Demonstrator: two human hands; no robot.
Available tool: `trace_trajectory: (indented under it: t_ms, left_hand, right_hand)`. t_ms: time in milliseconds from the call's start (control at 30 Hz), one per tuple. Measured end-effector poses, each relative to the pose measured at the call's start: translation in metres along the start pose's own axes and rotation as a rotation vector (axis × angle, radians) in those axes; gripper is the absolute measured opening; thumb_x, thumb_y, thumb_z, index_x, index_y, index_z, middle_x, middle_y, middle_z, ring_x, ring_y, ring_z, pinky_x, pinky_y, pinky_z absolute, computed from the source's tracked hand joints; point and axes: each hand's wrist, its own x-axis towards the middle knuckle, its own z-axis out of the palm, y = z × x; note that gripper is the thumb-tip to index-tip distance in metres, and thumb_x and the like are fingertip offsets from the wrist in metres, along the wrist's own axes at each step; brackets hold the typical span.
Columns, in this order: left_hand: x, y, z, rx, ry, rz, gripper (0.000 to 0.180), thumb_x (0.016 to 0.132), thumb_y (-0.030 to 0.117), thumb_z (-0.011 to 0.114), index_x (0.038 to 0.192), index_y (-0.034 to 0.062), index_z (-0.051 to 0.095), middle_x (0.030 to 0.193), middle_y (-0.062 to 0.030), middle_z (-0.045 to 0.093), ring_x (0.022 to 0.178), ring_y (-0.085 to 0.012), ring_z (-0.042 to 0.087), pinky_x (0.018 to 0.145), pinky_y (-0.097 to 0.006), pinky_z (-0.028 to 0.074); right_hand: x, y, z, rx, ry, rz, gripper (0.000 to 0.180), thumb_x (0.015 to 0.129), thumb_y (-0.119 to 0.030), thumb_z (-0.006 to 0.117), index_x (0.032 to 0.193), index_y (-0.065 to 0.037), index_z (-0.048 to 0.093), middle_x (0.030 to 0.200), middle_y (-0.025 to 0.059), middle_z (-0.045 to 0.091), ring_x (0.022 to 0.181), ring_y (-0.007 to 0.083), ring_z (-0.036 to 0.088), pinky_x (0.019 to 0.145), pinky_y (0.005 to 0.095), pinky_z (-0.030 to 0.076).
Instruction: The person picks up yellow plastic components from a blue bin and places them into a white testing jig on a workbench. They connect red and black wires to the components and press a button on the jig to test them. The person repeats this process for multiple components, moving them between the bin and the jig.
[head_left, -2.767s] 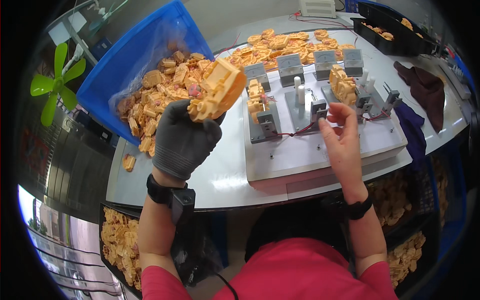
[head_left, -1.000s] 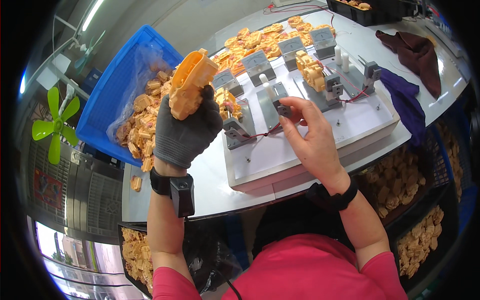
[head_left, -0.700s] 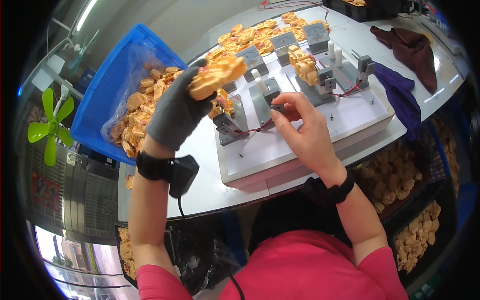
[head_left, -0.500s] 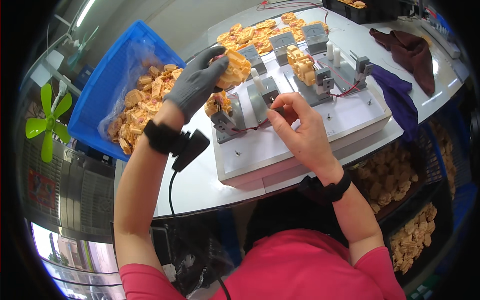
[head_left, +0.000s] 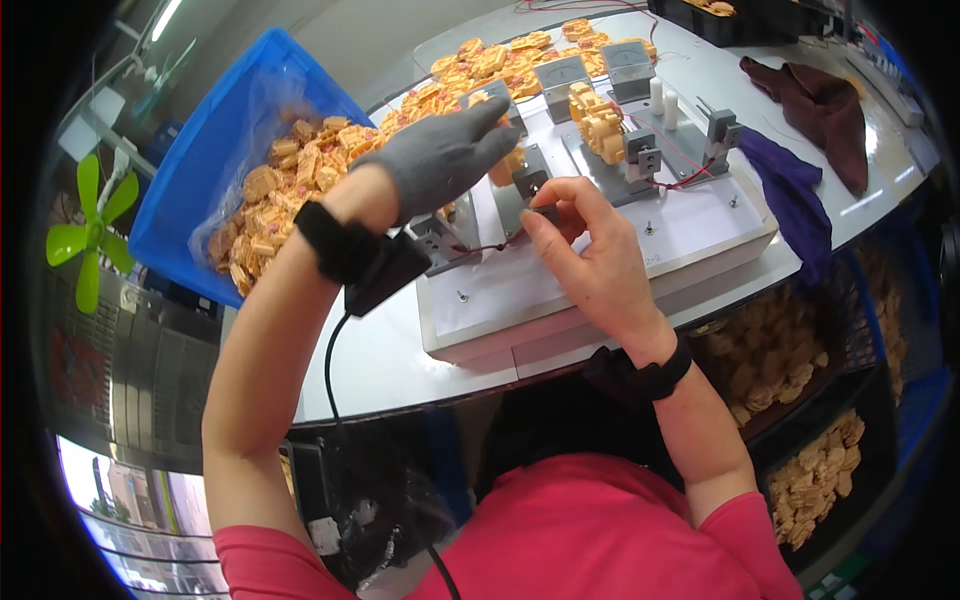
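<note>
My left hand (head_left: 440,160), in a grey glove, reaches over the left half of a white test board (head_left: 600,290). Its fingers close round a yellow-orange plastic part (head_left: 507,166), mostly hidden beneath them, close to a grey metal clamp block (head_left: 534,172). Bare, my right hand (head_left: 598,250) is at the block's near side, thumb and forefinger pinched together; what lies between them cannot be made out. On the right-hand fixture another yellow-orange part (head_left: 597,124) stands upright beside a grey clamp (head_left: 642,158) with red wires. A left clamp (head_left: 437,240) sits partly under my left wrist.
Analog meters (head_left: 563,84) line the board's back edge, with loose yellow-orange parts (head_left: 490,62) piled behind. At left stands a blue crate (head_left: 190,190) of similar parts. Purple cloth (head_left: 790,185) and brown cloth (head_left: 825,110) lie at right; crates of parts (head_left: 820,480) stand below.
My left hand has moved right and turned palm down, bringing the yellow-orange part from the air to the clamp block. My right hand stays almost in place.
</note>
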Motion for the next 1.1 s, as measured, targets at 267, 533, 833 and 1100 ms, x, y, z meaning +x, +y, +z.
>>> trace_trajectory:
  t_ms: [267, 533, 833, 1100]
  left_hand:
    - [0.03, -0.002, -0.006, -0.003, -0.201, -0.088, 0.063, 0.101, 0.042, 0.04, 0.153, 0.0079, 0.03, 0.134, -0.0188, 0.058, 0.112, -0.0269, 0.063, 0.095, -0.035, 0.05]
    - [0.035, 0.004, -0.01, -0.114, -0.292, -0.206, 0.054, 0.092, 0.032, 0.051, 0.142, 0.0123, 0.046, 0.12, -0.0082, 0.064, 0.084, -0.0172, 0.066, 0.076, -0.039, 0.053]
    - [0.057, 0.004, -0.011, 0.136, -0.42, -0.159, 0.056, 0.1, 0.037, 0.044, 0.152, 0.0154, 0.037, 0.138, -0.0146, 0.055, 0.108, -0.0266, 0.064, 0.093, -0.037, 0.056]
    - [0.036, -0.038, -0.018, -0.336, -0.248, -0.154, 0.056, 0.1, 0.045, 0.048, 0.148, 0.0148, 0.045, 0.122, -0.0116, 0.064, 0.096, -0.0199, 0.066, 0.082, -0.033, 0.057]
  right_hand:
    - [0.0, 0.001, 0.002, -0.03, 0.005, -0.011, 0.018, 0.093, -0.016, 0.068, 0.102, -0.003, 0.06, 0.074, 0.0008, 0.057, 0.065, 0.0076, 0.051, 0.061, 0.0244, 0.044]
    - [0.004, 0.008, 0.002, 0.013, 0.011, -0.008, 0.018, 0.095, -0.02, 0.067, 0.099, -0.004, 0.06, 0.068, -0.0043, 0.051, 0.061, 0.0032, 0.044, 0.055, 0.0209, 0.035]
    - [0.004, 0.008, 0.001, -0.001, 0.021, -0.006, 0.018, 0.094, -0.02, 0.067, 0.096, -0.004, 0.06, 0.065, -0.006, 0.046, 0.058, 0.0028, 0.039, 0.053, 0.0216, 0.031]
    - [0.006, 0.008, 0.004, 0.071, 0.01, 0.036, 0.018, 0.094, -0.021, 0.068, 0.095, -0.005, 0.061, 0.066, -0.0048, 0.048, 0.059, 0.0037, 0.039, 0.053, 0.0217, 0.032]
